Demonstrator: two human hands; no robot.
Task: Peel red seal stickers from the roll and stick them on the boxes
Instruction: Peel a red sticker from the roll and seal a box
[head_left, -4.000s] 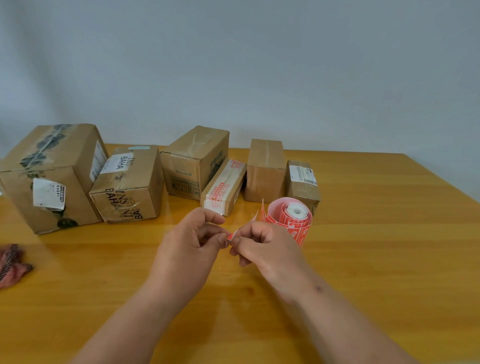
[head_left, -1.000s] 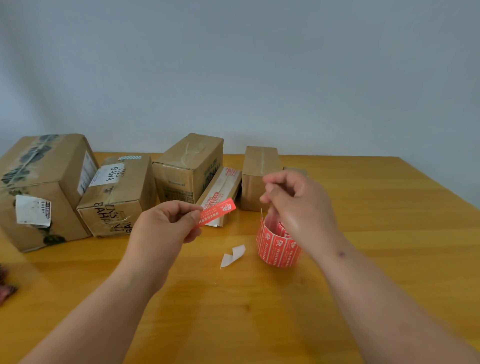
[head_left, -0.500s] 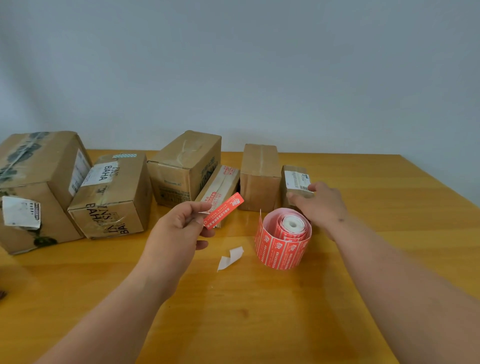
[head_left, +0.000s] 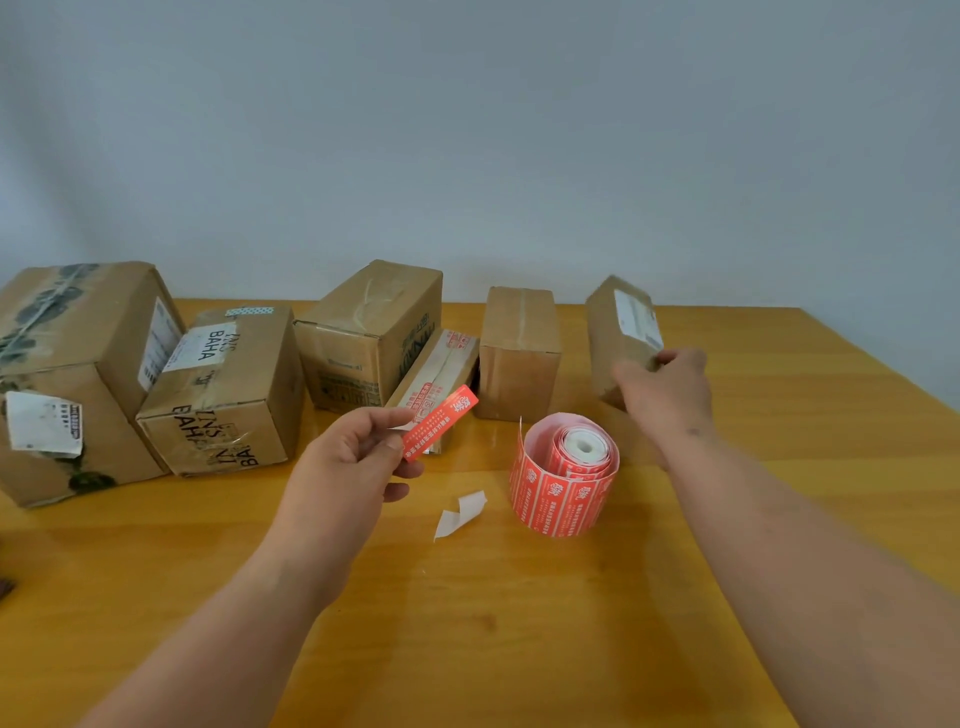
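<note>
Sticker (head_left: 439, 423) — pinched in left hand (head_left: 345, 462), long axis pointing far-right. Small box (head_left: 621, 340) — gripped and tilted by right hand (head_left: 667, 392), right of the sticker; roll (head_left: 563, 483) stood between.

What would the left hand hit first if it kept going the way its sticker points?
Probably the flat box leaning on the taller carton; the left hand aims its red sticker there, though depth is unclear.

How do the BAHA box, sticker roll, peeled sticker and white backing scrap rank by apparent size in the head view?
1. BAHA box
2. sticker roll
3. peeled sticker, pinched by the left hand
4. white backing scrap; close to the sticker, so unsure.
</note>
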